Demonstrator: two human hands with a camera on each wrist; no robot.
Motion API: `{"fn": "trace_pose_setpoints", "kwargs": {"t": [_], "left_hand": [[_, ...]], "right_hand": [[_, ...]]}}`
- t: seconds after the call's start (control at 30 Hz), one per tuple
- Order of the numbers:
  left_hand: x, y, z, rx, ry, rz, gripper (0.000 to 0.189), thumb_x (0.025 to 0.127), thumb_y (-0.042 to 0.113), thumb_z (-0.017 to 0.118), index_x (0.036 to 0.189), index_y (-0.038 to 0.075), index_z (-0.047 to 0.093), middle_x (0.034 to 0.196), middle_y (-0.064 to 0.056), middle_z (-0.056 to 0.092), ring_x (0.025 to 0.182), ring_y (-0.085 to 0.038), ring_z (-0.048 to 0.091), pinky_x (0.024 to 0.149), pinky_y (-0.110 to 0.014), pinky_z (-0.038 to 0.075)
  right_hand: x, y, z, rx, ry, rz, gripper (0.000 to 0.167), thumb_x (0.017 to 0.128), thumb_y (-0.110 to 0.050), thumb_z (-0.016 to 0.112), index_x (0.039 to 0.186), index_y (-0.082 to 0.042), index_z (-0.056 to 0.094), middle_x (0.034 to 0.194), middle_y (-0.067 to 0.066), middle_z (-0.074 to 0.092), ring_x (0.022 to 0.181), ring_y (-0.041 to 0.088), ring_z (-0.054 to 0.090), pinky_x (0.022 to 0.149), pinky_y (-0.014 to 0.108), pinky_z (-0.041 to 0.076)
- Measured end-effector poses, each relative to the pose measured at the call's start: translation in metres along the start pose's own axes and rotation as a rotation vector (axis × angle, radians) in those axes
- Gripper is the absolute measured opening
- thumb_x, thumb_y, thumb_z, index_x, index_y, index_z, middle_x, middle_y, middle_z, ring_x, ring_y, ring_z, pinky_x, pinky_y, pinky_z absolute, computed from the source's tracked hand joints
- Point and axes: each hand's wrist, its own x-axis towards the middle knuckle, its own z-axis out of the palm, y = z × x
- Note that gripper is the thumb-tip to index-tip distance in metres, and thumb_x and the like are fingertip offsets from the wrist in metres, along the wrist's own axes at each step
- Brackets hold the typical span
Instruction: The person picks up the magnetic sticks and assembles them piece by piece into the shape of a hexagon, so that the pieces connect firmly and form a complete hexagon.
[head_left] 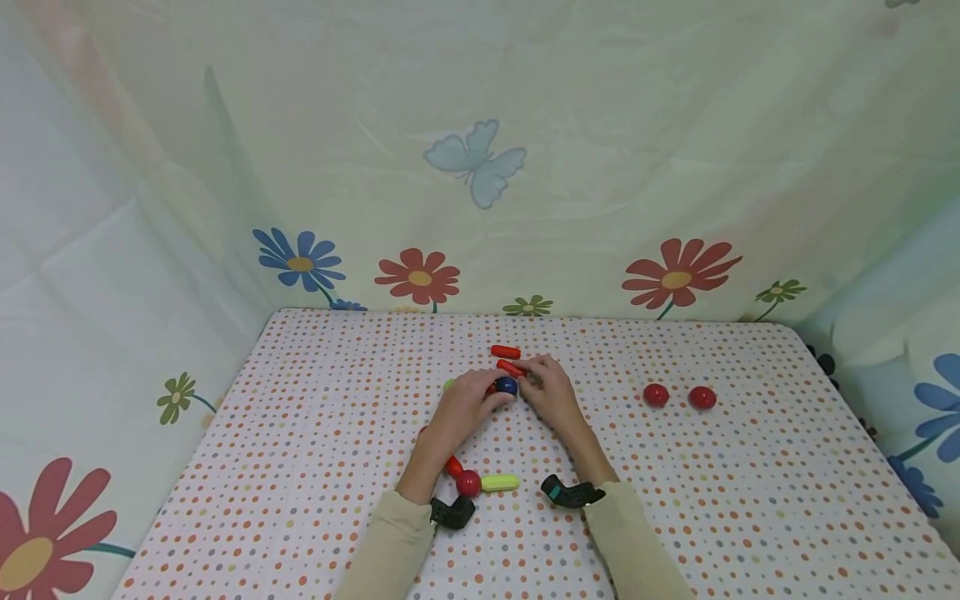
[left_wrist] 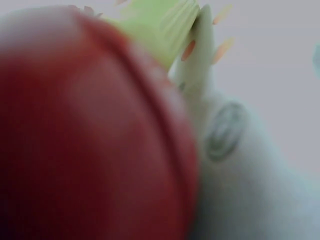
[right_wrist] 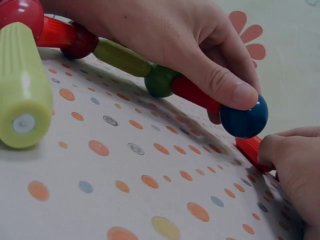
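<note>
Two pinches are at work over the desk (head_left: pixel 337 433): the left hand (head_left: pixel 467 402) pinches the blue ball (right_wrist: pixel 245 121) capping a red rod (right_wrist: pixel 194 94), seemingly to steady that joint; the right hand (head_left: pixel 552 393) pinches a second red rod (head_left: pixel 507 367) just beyond, apparently to control its angle

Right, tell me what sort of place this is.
Probably an indoor play or filming corner: flower-printed cloth hangs around a dotted tabletop, with a toy-like chain of rods and balls on it.
</note>
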Motion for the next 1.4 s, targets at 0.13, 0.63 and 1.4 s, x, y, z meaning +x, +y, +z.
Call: {"fn": "trace_pose_setpoints", "kwargs": {"t": [0.13, 0.63, 1.4], "left_hand": [[0.0005, 0.0, 0.0006, -0.015, 0.014, -0.002, 0.041, 0.092, 0.038, 0.062, 0.125, 0.013, 0.062, 0.121, -0.004, 0.069, 0.111, -0.018, 0.065, 0.094, -0.034, 0.052], [0.0008, -0.0004, 0.0014, 0.01, 0.025, -0.005, 0.041, 0.093, 0.039, 0.061, 0.126, 0.015, 0.062, 0.117, -0.003, 0.071, 0.104, -0.016, 0.066, 0.089, -0.031, 0.053], [0.0024, -0.0028, -0.0005, 0.051, 0.191, -0.07, 0.043, 0.091, 0.029, 0.066, 0.132, 0.017, 0.06, 0.12, -0.004, 0.068, 0.108, -0.021, 0.066, 0.091, -0.036, 0.054]], "right_hand": [[0.0002, 0.0003, 0.0002, -0.025, -0.01, -0.006, 0.029, 0.089, -0.01, 0.065, 0.118, -0.01, 0.069, 0.115, 0.015, 0.065, 0.109, 0.032, 0.057, 0.094, 0.05, 0.047], [0.0001, 0.0009, 0.001, -0.007, -0.009, 0.009, 0.028, 0.092, -0.013, 0.064, 0.12, -0.009, 0.066, 0.118, 0.013, 0.066, 0.108, 0.028, 0.059, 0.094, 0.045, 0.048], [0.001, -0.0067, -0.0073, 0.622, 0.02, 0.351, 0.03, 0.093, -0.025, 0.066, 0.117, -0.007, 0.064, 0.119, 0.014, 0.062, 0.092, 0.011, 0.063, 0.075, 0.019, 0.052]]}}
